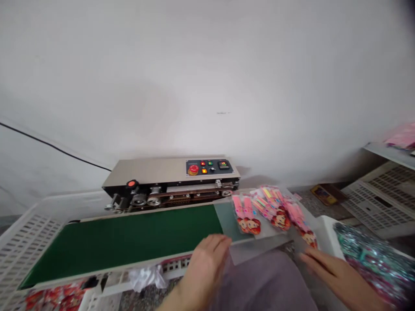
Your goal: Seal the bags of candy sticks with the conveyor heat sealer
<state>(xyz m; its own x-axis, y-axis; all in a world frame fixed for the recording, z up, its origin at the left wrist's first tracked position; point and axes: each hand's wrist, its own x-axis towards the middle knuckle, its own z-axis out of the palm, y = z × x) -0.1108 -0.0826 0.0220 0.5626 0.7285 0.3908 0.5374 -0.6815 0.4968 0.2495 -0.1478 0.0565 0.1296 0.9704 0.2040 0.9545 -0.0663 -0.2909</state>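
Note:
My left hand [207, 263] hovers at the front edge of the green conveyor belt [139, 233], back of the hand up, fingers loosely bent and nothing visible in them. My right hand [337, 274] is blurred by motion, its fingertips close to the lower end of a pink packet [303, 224]. Whether it touches or grips that packet cannot be made out. Left of it, a pile of clear packets [275, 209] with pink strips and red-haired cartoon figures lies on the pale plate [266, 237]. Another such packet [247, 216] lies flat near the belt's right end.
Behind the belt stands a band sealing machine [155, 172] with lit buttons and a red stop knob [193, 169]. A white crate [42, 216] is at left. At right, a white container [329, 229] holds shiny green and red packets [372, 255]; another crate [382, 198] lies behind.

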